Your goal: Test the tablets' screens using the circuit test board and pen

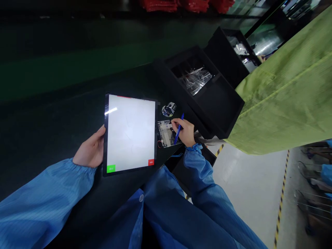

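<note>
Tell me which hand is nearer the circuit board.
Right. The right hand, holding a blue pen, sits at the edge of the taped circuit board. The left hand is farther away, gripping a tablet that lies between it and the board.

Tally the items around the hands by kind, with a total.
Tablet: 1
Blue pen: 1
Taped circuit board: 1
Round metal part: 1
Black trays: 2
Total: 6

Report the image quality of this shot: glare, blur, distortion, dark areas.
Head view: a bright glare streak crosses the left edge of the tablet screen; the green fabric at right looks soft; wide-angle distortion stretches the blue sleeve; the upper left falls into deep shadow.
</note>
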Action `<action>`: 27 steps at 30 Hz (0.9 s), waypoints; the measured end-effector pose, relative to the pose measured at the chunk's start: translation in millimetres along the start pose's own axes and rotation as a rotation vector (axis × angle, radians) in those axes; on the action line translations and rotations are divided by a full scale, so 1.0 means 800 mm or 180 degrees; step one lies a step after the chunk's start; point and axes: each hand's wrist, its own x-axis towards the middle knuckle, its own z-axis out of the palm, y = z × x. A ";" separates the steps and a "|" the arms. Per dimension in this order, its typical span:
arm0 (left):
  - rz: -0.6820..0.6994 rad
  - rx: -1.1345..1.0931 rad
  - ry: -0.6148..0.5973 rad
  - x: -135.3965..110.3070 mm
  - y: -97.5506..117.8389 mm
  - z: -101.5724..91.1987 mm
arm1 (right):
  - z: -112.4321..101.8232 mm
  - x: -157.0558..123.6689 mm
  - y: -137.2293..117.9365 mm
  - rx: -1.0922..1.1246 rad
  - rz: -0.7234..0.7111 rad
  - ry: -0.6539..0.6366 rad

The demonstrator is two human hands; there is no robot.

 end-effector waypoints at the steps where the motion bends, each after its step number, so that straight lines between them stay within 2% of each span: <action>1: 0.0076 -0.0006 -0.0004 -0.001 0.000 0.001 | 0.000 0.000 0.001 -0.0029 0.0040 -0.0031; 6: 0.0145 0.0078 -0.0025 -0.004 -0.002 0.006 | -0.001 0.002 -0.002 -0.0018 0.0265 0.0006; 10: 0.0139 0.0042 -0.0059 -0.002 -0.002 0.004 | -0.006 -0.004 -0.026 0.0216 0.0380 0.0215; 12: 0.0131 -0.0008 -0.0119 -0.001 -0.002 0.003 | -0.008 -0.007 -0.044 0.0444 0.0371 -0.0030; 14: 0.0164 -0.0028 -0.0130 0.000 -0.002 0.002 | -0.011 -0.005 -0.061 0.0474 0.0348 -0.0477; 17: 0.0221 0.0016 -0.0160 0.001 -0.003 -0.001 | -0.014 0.009 -0.079 0.0089 0.0428 -0.1115; 20: 0.0160 0.0010 -0.0171 0.000 -0.003 -0.001 | -0.015 0.027 -0.090 -0.0518 0.0547 -0.1548; 23: 0.0059 -0.0074 -0.0038 -0.004 -0.002 0.008 | -0.013 0.038 -0.101 -0.1000 0.0560 -0.1817; 27: 0.0118 -0.0121 0.0063 -0.009 0.000 0.017 | -0.012 0.038 -0.113 -0.1320 0.0524 -0.1859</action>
